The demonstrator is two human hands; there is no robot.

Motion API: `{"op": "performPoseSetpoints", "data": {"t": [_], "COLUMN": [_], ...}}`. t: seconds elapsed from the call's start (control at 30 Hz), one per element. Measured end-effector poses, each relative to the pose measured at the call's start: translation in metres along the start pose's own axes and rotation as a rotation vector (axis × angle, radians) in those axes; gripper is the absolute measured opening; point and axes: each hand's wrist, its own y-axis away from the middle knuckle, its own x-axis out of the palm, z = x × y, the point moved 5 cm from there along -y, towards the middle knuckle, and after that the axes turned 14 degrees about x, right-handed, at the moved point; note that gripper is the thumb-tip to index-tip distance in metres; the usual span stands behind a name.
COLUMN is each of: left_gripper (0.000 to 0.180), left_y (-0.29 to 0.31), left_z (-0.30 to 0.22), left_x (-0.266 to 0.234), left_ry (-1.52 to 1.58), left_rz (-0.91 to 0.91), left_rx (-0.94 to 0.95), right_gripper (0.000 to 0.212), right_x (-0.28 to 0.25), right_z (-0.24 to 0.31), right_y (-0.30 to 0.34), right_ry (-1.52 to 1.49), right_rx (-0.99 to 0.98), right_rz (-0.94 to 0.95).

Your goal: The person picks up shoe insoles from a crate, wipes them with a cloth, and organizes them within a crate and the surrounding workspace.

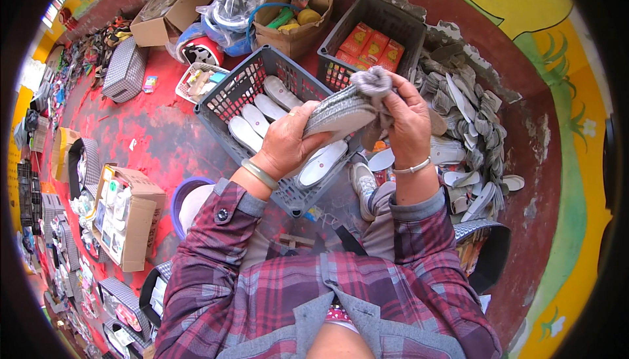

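Observation:
My left hand is closed around a grey knitted shoe with a pale sole-shaped underside, held above a dark grey plastic crate. At its far end, the fingers of my right hand pinch a bunched, rolled part of the grey knit. Several white soles lie inside the crate, and another white sole rests in its near part, below my left hand. To the right is a heap of grey knitted pieces and white soles.
Behind stand a second dark crate with orange-red boxes, a carton of odds and ends, and plastic-wrapped goods. A small white basket adjoins the crate. An open carton and a purple-rimmed tub stand left.

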Motion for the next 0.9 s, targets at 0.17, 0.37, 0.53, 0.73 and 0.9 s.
{"op": "performPoseSetpoints", "data": {"t": [0.17,0.37,0.53,0.73,0.9], "left_gripper": [0.05,0.05,0.053,0.045,0.043], "left_y": [0.003,0.003,0.003,0.014,0.017], "left_z": [0.003,-0.003,-0.003,0.027,0.027], "left_x": [0.003,0.005,-0.006,-0.018,0.002], "left_ry": [-0.071,-0.173,-0.106,0.334,0.706], "left_rz": [0.089,0.18,0.025,-0.308,-0.234], "left_rx": [-0.023,0.153,0.14,-0.212,-0.38], "right_gripper": [0.022,0.024,0.026,0.02,0.035], "right_x": [0.021,0.055,0.014,-0.041,-0.005], "right_z": [0.018,0.016,0.027,0.007,0.026], "right_y": [0.008,0.026,0.009,-0.015,-0.003], "right_ry": [0.61,1.062,0.75,0.853,0.249], "right_rx": [-0.32,-0.555,-0.446,-0.188,-0.34], "right_rz": [0.079,0.353,0.111,0.017,-0.128]}}
